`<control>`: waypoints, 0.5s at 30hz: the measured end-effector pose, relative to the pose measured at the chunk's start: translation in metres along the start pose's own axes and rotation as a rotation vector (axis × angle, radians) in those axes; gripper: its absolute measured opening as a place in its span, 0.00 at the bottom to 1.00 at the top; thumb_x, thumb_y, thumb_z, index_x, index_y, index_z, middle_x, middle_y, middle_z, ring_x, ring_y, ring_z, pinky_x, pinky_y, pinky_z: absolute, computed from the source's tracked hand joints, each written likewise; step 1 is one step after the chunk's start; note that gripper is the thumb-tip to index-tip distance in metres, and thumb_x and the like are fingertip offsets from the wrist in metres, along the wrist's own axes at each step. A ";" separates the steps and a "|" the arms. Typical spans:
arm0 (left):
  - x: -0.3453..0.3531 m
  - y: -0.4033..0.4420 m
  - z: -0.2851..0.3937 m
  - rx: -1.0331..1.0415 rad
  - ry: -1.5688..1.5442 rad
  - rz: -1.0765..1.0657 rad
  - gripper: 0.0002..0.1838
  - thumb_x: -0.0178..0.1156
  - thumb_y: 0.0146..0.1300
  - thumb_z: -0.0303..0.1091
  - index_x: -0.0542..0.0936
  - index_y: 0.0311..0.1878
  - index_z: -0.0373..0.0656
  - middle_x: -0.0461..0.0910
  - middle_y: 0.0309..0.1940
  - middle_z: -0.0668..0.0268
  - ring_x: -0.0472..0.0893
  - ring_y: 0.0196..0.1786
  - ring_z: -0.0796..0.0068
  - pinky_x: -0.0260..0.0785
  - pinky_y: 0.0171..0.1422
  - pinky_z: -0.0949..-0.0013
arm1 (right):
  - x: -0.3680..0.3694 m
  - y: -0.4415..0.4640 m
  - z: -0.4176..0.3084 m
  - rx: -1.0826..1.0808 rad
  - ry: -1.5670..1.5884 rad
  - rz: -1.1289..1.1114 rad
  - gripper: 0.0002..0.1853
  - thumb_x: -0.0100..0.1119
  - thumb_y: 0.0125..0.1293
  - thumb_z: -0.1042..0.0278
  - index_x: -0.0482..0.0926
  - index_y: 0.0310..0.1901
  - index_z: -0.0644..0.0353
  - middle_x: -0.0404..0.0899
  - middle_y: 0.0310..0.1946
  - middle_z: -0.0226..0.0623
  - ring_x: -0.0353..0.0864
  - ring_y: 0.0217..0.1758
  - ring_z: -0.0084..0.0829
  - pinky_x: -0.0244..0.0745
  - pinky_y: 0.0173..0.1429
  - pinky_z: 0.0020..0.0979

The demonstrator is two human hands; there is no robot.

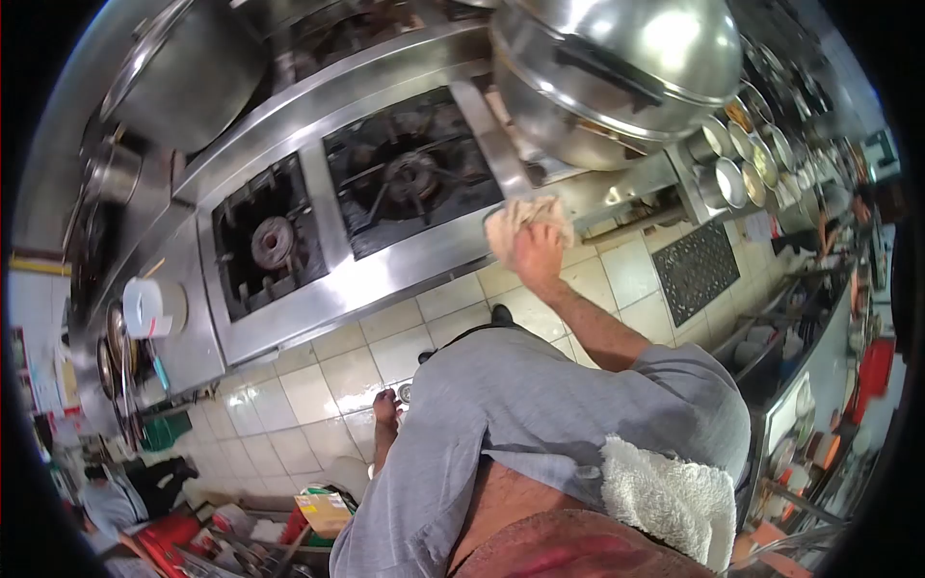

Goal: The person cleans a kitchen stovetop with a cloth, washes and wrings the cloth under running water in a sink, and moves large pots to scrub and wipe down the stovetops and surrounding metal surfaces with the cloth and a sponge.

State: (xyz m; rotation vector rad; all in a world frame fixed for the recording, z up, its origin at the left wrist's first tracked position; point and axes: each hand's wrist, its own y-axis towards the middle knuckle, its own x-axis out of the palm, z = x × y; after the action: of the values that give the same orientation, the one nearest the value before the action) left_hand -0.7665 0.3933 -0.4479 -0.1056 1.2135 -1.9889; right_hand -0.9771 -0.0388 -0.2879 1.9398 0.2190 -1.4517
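My right hand is closed on a beige cloth, pressed on the steel front edge of the stove, just right of the black burner grate. My left hand hangs low beside my body, over the tiled floor. Its fingers are curled beside a small round metal object; whether they hold it cannot be made out. A white towel lies over my shoulder.
A large domed steel pot stands at the back right, another pot at the back left. A white tub sits left of the burners. Metal bowls line the right counter. A black mat lies on the floor. Another person is at lower left.
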 end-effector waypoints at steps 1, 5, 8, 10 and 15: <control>-0.010 0.005 -0.003 0.012 -0.002 -0.027 0.12 0.54 0.62 0.37 0.74 0.47 0.44 0.75 0.32 0.69 0.76 0.28 0.77 0.66 0.21 0.74 | -0.003 -0.001 -0.031 -0.020 0.011 0.001 0.10 0.54 0.52 0.66 0.75 0.36 0.58 0.69 0.39 0.40 0.67 0.45 0.44 0.66 0.43 0.45; -0.048 0.018 -0.021 0.020 -0.063 0.002 0.11 0.53 0.63 0.36 0.74 0.47 0.46 0.75 0.32 0.70 0.76 0.28 0.76 0.66 0.22 0.73 | -0.005 -0.003 -0.130 -0.256 0.126 -0.151 0.10 0.55 0.51 0.64 0.75 0.35 0.57 0.69 0.38 0.37 0.68 0.45 0.42 0.67 0.43 0.44; -0.089 0.030 -0.043 -0.051 -0.155 -0.003 0.10 0.53 0.63 0.36 0.74 0.46 0.46 0.76 0.31 0.71 0.76 0.29 0.76 0.66 0.23 0.73 | -0.002 -0.005 -0.197 -0.438 0.255 -0.213 0.10 0.55 0.50 0.66 0.76 0.35 0.56 0.69 0.39 0.36 0.68 0.45 0.41 0.67 0.43 0.43; -0.111 0.025 -0.055 -0.091 -0.208 0.062 0.10 0.54 0.63 0.37 0.74 0.46 0.46 0.76 0.31 0.71 0.77 0.29 0.76 0.66 0.23 0.73 | 0.004 -0.006 -0.235 -0.548 0.413 -0.248 0.09 0.55 0.52 0.67 0.76 0.35 0.58 0.69 0.36 0.37 0.68 0.42 0.41 0.68 0.44 0.41; -0.162 0.019 -0.083 -0.131 -0.286 0.195 0.12 0.57 0.61 0.38 0.74 0.46 0.46 0.76 0.31 0.70 0.77 0.28 0.76 0.64 0.21 0.75 | 0.013 0.038 -0.288 -0.186 1.228 -0.715 0.11 0.53 0.63 0.67 0.76 0.43 0.64 0.76 0.39 0.38 0.74 0.44 0.32 0.71 0.49 0.33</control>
State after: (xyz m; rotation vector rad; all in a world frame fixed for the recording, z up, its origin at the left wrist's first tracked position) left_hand -0.6814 0.5553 -0.4569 -0.3149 1.1205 -1.6615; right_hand -0.7288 0.1059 -0.2450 2.4359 1.6365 -0.3196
